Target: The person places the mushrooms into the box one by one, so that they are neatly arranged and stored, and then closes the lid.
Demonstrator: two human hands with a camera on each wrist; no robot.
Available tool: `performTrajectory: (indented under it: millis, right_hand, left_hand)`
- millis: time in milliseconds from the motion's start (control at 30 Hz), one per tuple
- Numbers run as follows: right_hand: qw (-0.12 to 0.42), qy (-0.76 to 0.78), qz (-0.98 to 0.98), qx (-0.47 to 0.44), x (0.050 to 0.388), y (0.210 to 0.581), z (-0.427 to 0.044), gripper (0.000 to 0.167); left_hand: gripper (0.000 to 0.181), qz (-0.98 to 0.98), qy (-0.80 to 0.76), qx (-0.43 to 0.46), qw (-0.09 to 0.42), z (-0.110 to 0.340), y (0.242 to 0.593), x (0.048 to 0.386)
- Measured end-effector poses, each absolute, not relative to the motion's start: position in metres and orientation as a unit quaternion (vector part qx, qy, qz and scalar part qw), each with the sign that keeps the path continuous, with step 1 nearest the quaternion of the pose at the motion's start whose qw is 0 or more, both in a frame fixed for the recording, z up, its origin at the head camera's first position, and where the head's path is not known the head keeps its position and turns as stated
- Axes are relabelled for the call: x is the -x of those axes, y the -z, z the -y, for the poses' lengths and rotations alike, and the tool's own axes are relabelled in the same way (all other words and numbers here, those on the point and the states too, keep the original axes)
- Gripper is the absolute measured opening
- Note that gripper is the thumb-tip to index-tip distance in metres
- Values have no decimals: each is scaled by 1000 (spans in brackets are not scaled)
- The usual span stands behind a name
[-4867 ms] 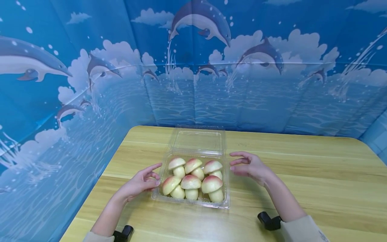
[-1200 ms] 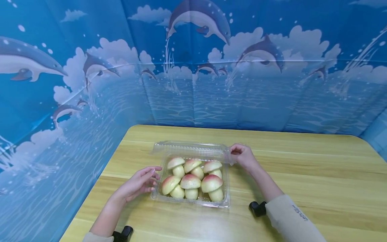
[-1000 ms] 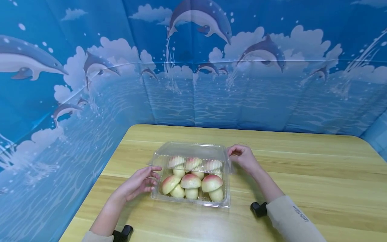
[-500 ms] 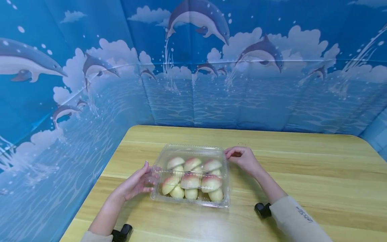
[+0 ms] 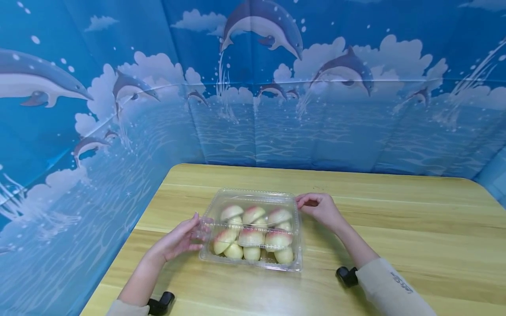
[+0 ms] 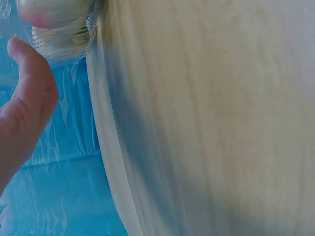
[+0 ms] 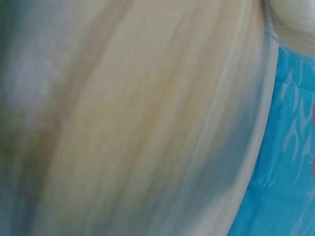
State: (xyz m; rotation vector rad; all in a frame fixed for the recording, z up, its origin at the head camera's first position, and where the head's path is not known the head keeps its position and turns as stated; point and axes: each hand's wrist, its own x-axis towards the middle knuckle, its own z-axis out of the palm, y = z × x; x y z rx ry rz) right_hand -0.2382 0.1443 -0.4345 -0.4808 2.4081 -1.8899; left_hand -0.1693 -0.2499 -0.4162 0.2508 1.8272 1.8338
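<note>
A clear plastic clamshell box (image 5: pixel 251 265) holds several mushroom-shaped pieces (image 5: pixel 251 237), pale with reddish caps, perhaps buns, in two rows. Its clear lid (image 5: pixel 253 197) lies tilted over them, the front edge still above the tray. My left hand (image 5: pixel 175 241) is at the box's left side, fingers spread and relaxed, some showing through the clear plastic. In the left wrist view its thumb (image 6: pixel 37 78) points toward the box. At the back right corner, my right hand (image 5: pixel 322 213) pinches the lid's edge between thumb and fingers. The right wrist view does not show its fingers.
The box stands on a wood-grain table (image 5: pixel 379 210) with rounded far corners. A blue dolphin-print curtain (image 5: pixel 316 127) hangs behind and to the left. Each wrist carries a black camera mount (image 5: pixel 348 276).
The lid, earlier folded back behind the tray, has swung forward and down over the pieces. My right hand went to its edge and stayed near the back corner; my left thumb has lifted.
</note>
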Motion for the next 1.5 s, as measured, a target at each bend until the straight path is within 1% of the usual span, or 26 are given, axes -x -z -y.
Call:
performTrajectory:
  millis: [167, 333, 533, 733, 933, 1033, 1267, 1500]
  right_hand:
    - [31, 614, -775, 145, 238, 433, -145, 6]
    - [51, 628, -764, 143, 237, 433, -148, 15]
    - [99, 645, -746, 135, 232, 431, -152, 29]
    - [126, 630, -756, 124, 223, 429, -155, 39]
    - [190, 682, -695, 125, 213, 428, -159, 48]
    - [211, 693, -678, 122, 209, 427, -160, 50]
    - [228, 697, -669, 118, 200, 425, -159, 53]
    - [235, 702, -659, 136, 191, 425, -155, 59]
  left_hand:
    - [61, -691, -666, -95, 265, 250, 417, 170]
    - [62, -694, -662, -101, 266, 250, 418, 168]
    - [60, -693, -663, -102, 264, 251, 420, 168]
    - [60, -689, -669, -98, 262, 251, 421, 168]
    - [59, -686, -677, -88, 254, 251, 424, 167]
    - [57, -687, -676, -84, 251, 252, 425, 167]
    - [58, -671, -685, -134, 250, 256, 430, 168]
    - [65, -670, -690, -115, 248, 254, 428, 167]
